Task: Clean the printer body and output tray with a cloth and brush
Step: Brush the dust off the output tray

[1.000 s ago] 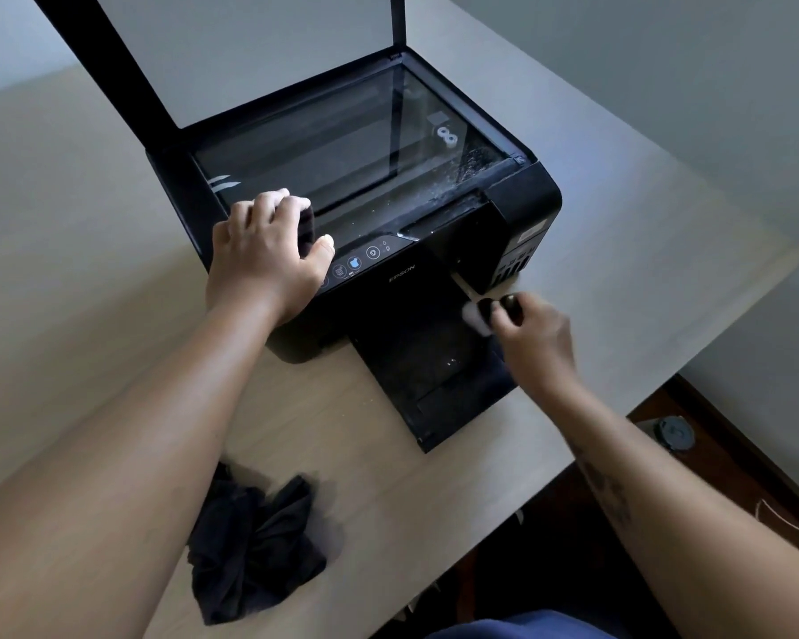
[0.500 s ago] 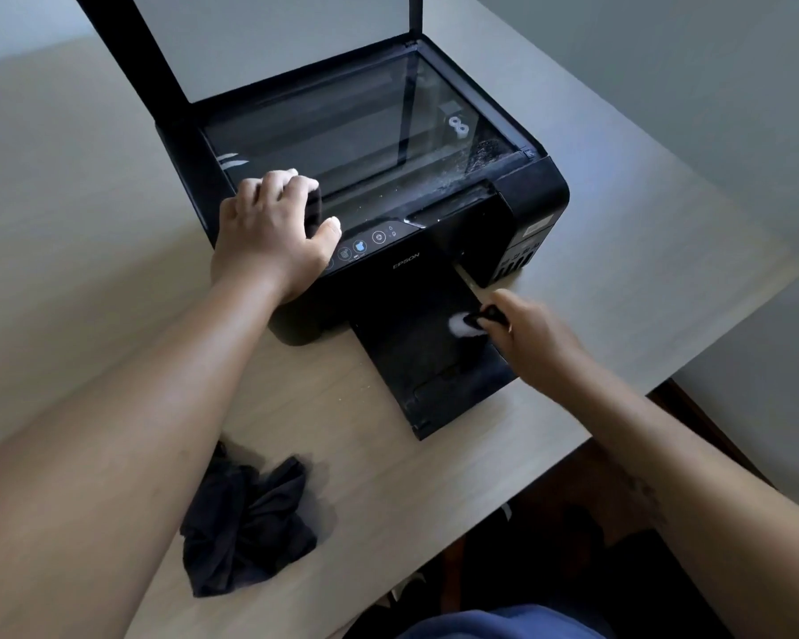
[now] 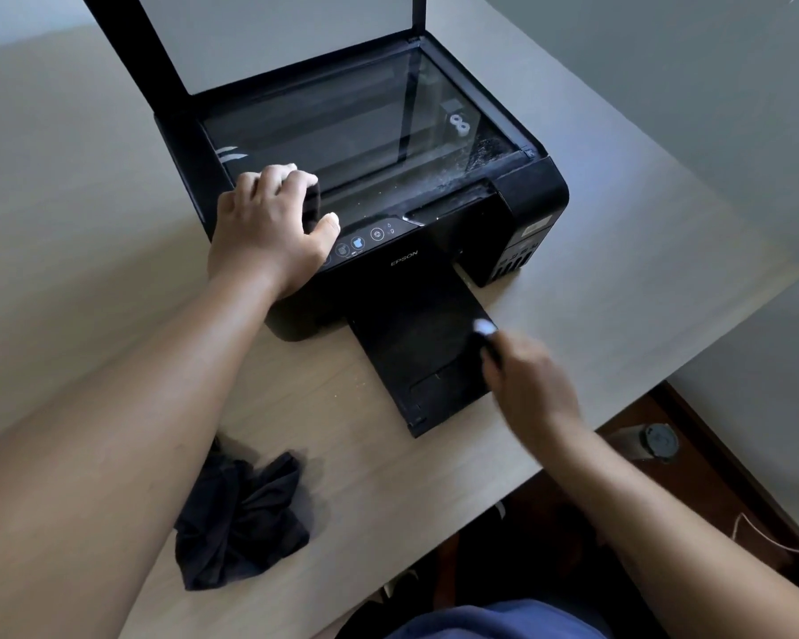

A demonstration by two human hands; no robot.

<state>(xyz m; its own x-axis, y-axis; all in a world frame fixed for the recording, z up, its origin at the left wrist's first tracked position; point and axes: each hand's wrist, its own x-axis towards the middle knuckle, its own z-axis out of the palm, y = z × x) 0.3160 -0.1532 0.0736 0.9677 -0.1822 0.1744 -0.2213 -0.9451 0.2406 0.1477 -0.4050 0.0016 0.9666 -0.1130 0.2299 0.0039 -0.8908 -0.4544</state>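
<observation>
Brushing the printer's output tray

Right hand (image 3: 533, 389) grips brush (image 3: 486, 332) at output tray's (image 3: 416, 348) right edge; left hand (image 3: 268, 232) curls over printer (image 3: 531, 191) front.

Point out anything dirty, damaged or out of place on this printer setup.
The scanner glass carries a whitish dusty smear at its front right corner, so that part looks uncleaned. The black cloth lies crumpled on the table, unused, while the right hand works a brush on the output tray. Nothing looks broken.
</observation>
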